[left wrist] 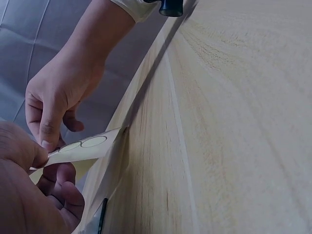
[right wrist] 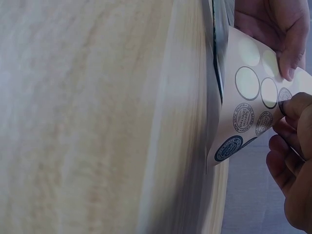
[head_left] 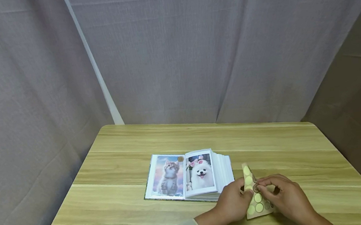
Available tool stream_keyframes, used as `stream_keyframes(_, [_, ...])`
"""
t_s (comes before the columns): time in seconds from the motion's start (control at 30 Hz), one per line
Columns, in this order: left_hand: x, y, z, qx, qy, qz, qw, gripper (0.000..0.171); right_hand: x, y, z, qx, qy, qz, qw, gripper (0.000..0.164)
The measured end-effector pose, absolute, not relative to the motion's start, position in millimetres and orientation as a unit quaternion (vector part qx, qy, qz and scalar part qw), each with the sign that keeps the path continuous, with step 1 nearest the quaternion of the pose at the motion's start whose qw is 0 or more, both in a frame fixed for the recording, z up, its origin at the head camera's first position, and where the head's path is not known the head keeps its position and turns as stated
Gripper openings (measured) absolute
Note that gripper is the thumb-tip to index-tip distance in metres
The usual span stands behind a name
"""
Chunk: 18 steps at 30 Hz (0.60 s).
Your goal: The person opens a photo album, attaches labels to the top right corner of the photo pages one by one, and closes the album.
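Observation:
My left hand [head_left: 233, 200] grips a brown sheet of round stickers [head_left: 258, 197], its thumb lying on the front face. Pale yellow circles show on much of the sheet; printed round stickers [right wrist: 243, 118] sit along another part of it, in the right wrist view. With thumb and index finger, my right hand [head_left: 286, 193] pinches a round sticker [right wrist: 284, 97] at the sheet's surface. The fingertips partly cover this sticker. The sheet is held up over the table, bent along its far edge.
Left of the hands an open photo album [head_left: 151, 183] lies on the wooden table [head_left: 112, 218]. Its pages show a kitten picture [head_left: 169, 177], with a round brown sticker [head_left: 181, 159] at the top right corner, and a white dog picture [head_left: 201, 175]. Grey curtains [head_left: 166, 54] surround the table.

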State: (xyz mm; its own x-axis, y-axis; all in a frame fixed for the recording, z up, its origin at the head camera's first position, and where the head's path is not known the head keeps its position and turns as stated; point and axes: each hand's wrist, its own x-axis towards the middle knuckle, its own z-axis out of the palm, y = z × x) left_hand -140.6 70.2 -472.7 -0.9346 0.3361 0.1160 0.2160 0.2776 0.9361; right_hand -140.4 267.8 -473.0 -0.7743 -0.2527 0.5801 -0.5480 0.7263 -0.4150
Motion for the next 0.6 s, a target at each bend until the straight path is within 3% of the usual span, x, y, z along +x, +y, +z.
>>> stream_keyframes(0.37, [-140.8, 71.5, -473.8, 0.174, 0.795, 0.579, 0.05, 0.012, -140.2, 268.0, -473.5, 0.222, -0.897, 0.3, 0.236, 0.038])
stream_keyframes(0.6, [-140.4, 71.8, -473.5, 0.17, 0.794, 0.58, 0.056, 0.012, -138.3, 269.1, -473.1, 0.199, -0.904, 0.308, 0.222, 0.033])
